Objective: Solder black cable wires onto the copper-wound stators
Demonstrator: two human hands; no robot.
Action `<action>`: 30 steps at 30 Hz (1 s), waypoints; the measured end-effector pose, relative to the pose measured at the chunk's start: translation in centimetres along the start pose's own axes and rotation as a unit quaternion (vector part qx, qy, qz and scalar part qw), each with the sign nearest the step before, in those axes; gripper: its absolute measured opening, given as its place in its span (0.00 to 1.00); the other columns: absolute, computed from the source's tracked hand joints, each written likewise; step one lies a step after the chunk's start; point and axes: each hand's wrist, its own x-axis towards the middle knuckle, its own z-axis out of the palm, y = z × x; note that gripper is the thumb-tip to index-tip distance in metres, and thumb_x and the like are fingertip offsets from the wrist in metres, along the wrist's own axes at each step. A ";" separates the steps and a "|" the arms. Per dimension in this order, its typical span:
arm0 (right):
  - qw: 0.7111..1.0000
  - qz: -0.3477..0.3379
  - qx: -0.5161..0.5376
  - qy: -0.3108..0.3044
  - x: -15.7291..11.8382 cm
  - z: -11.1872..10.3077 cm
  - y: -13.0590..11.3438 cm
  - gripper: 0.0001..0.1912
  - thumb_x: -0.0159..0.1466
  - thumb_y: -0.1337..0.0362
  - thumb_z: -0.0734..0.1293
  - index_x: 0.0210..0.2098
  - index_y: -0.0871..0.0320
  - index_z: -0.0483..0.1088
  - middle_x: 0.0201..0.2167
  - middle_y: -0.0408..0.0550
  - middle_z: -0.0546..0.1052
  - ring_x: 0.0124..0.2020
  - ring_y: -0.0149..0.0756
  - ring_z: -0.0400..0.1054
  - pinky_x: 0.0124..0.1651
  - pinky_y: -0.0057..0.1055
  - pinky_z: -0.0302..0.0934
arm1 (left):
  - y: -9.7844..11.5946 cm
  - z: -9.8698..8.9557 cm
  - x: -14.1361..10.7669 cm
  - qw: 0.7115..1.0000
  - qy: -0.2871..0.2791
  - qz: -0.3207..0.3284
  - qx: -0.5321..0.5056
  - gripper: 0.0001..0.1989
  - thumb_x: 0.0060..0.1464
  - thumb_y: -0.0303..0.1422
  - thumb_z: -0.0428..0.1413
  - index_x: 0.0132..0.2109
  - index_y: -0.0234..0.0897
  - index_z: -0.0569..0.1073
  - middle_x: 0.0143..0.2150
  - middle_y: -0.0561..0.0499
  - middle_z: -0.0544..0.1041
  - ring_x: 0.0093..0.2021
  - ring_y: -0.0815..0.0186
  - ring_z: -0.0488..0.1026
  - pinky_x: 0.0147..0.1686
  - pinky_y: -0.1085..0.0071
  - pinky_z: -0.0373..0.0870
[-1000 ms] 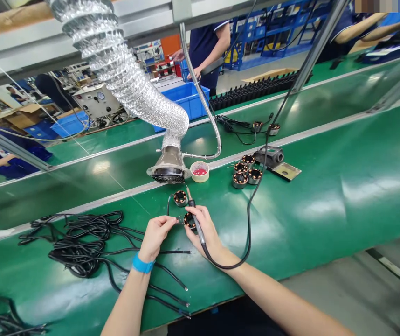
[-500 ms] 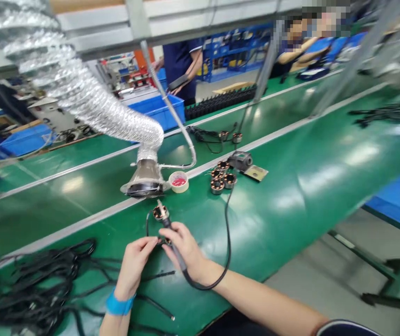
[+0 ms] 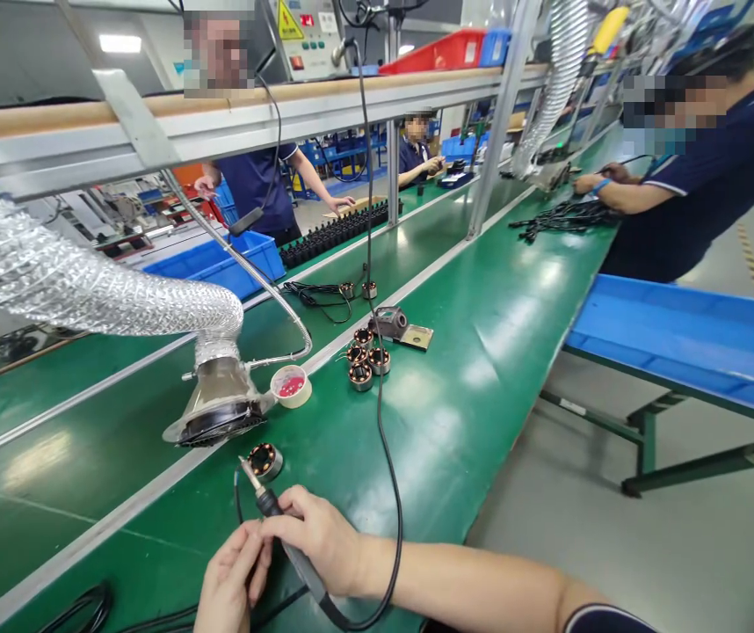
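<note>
My right hand [image 3: 317,536] is closed around the grip of a soldering iron [image 3: 304,570]. The iron's bare metal tip points up and left, beside the left edge of a round copper-wound motor stator [image 3: 264,461] lying on the green bench. My left hand [image 3: 232,571] pinches a thin black cable [image 3: 237,497] just below, its fingertips close to my right fingers. That cable rises from the pinch toward the stator; whether the tip touches its end is too small to tell.
A fume hood [image 3: 219,404] on a silver duct hangs behind the stator. Beside it stands a round tub [image 3: 291,387] with something red inside. Farther off are several stators [image 3: 360,376] and an iron holder [image 3: 390,323]. A co-worker [image 3: 713,176] works at the right.
The view has swung up and to the right, so the bench shifts left and co-workers show more. The iron's tip now shows at the stator's left edge rather than over it. Both grips stay closed.
</note>
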 end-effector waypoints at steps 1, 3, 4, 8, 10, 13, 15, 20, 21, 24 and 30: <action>1.000 0.015 0.023 -0.004 0.0 -0.1 -0.3 0.18 0.66 0.66 0.64 0.55 0.53 0.67 0.42 0.49 0.67 0.38 0.33 0.67 0.42 0.26 0.68 | 0.0 0.2 0.0 1.000 0.005 0.005 -0.025 0.22 0.38 0.49 0.70 0.30 0.34 0.77 0.22 0.55 0.68 0.19 0.76 0.57 0.19 0.80 0.58; 0.997 0.041 0.071 -0.007 0.1 -0.3 -0.8 0.20 0.63 0.69 0.65 0.54 0.53 0.67 0.43 0.48 0.67 0.36 0.31 0.68 0.41 0.25 0.68 | 0.2 0.5 0.0 0.998 0.005 0.021 -0.053 0.22 0.41 0.48 0.69 0.27 0.33 0.74 0.21 0.56 0.66 0.19 0.76 0.54 0.19 0.79 0.57; 0.994 0.050 0.092 0.000 0.3 -0.5 -1.1 0.21 0.62 0.70 0.64 0.54 0.53 0.67 0.44 0.48 0.67 0.36 0.31 0.69 0.40 0.25 0.68 | 0.3 0.7 -0.1 0.998 0.001 0.028 -0.057 0.22 0.43 0.48 0.68 0.26 0.33 0.73 0.21 0.56 0.66 0.20 0.75 0.55 0.20 0.79 0.58; 0.985 0.066 0.146 0.060 0.8 -1.1 -1.9 0.24 0.61 0.74 0.61 0.56 0.54 0.66 0.45 0.50 0.68 0.38 0.32 0.71 0.44 0.27 0.69 | 0.8 1.2 -0.5 0.998 0.003 0.053 -0.041 0.22 0.48 0.48 0.65 0.25 0.33 0.71 0.20 0.55 0.64 0.21 0.73 0.57 0.22 0.77 0.60; 0.983 0.064 0.148 0.086 0.9 -1.5 -2.2 0.24 0.62 0.74 0.60 0.56 0.54 0.65 0.46 0.51 0.69 0.41 0.34 0.71 0.47 0.31 0.69 | 0.9 1.3 -0.5 0.997 0.017 0.072 -0.020 0.21 0.50 0.48 0.64 0.27 0.33 0.72 0.20 0.55 0.65 0.22 0.72 0.58 0.22 0.76 0.61; 0.981 0.070 0.146 0.107 0.9 -2.6 -2.8 0.23 0.63 0.73 0.60 0.56 0.54 0.65 0.47 0.52 0.69 0.42 0.36 0.72 0.46 0.34 0.71 | 1.4 0.9 -0.6 0.985 0.091 0.142 0.029 0.20 0.53 0.48 0.61 0.35 0.32 0.77 0.28 0.50 0.74 0.28 0.68 0.69 0.29 0.74 0.68; 0.980 0.081 0.141 0.110 0.8 -4.2 -3.0 0.21 0.64 0.72 0.60 0.56 0.53 0.65 0.48 0.52 0.69 0.41 0.37 0.72 0.44 0.35 0.71 | 2.0 0.6 -1.2 0.956 0.180 0.220 0.071 0.21 0.58 0.48 0.56 0.43 0.33 0.77 0.36 0.47 0.78 0.33 0.66 0.73 0.34 0.72 0.71; 0.989 0.019 0.024 0.147 0.4 -10.2 0.0 0.18 0.67 0.71 0.62 0.55 0.52 0.67 0.45 0.52 0.71 0.44 0.40 0.70 0.47 0.37 0.70 | 4.3 1.8 -3.1 0.861 0.148 0.343 0.346 0.17 0.66 0.42 0.48 0.48 0.39 0.77 0.42 0.47 0.78 0.36 0.64 0.77 0.38 0.69 0.75; 0.986 0.009 -0.010 0.168 0.3 -11.4 1.2 0.18 0.67 0.71 0.62 0.55 0.54 0.68 0.44 0.53 0.72 0.43 0.40 0.71 0.45 0.37 0.70 | 4.6 2.4 -3.3 0.825 0.101 0.347 0.434 0.15 0.66 0.41 0.49 0.49 0.40 0.77 0.47 0.46 0.77 0.39 0.63 0.78 0.40 0.68 0.75; 0.976 0.019 -0.090 0.195 0.1 -14.1 5.3 0.16 0.69 0.69 0.61 0.55 0.56 0.69 0.45 0.55 0.74 0.43 0.41 0.72 0.46 0.37 0.69 | 4.8 4.1 -2.9 0.687 0.011 0.311 0.657 0.18 0.60 0.40 0.57 0.56 0.43 0.73 0.58 0.45 0.71 0.38 0.62 0.79 0.35 0.68 0.76; 0.969 0.070 -0.200 0.129 1.1 -15.2 11.7 0.17 0.72 0.63 0.56 0.54 0.58 0.70 0.47 0.56 0.74 0.44 0.41 0.72 0.46 0.34 0.67 | 5.8 5.8 0.4 0.583 0.017 0.260 0.770 0.19 0.60 0.42 0.58 0.56 0.40 0.70 0.66 0.42 0.62 0.40 0.60 0.79 0.34 0.68 0.76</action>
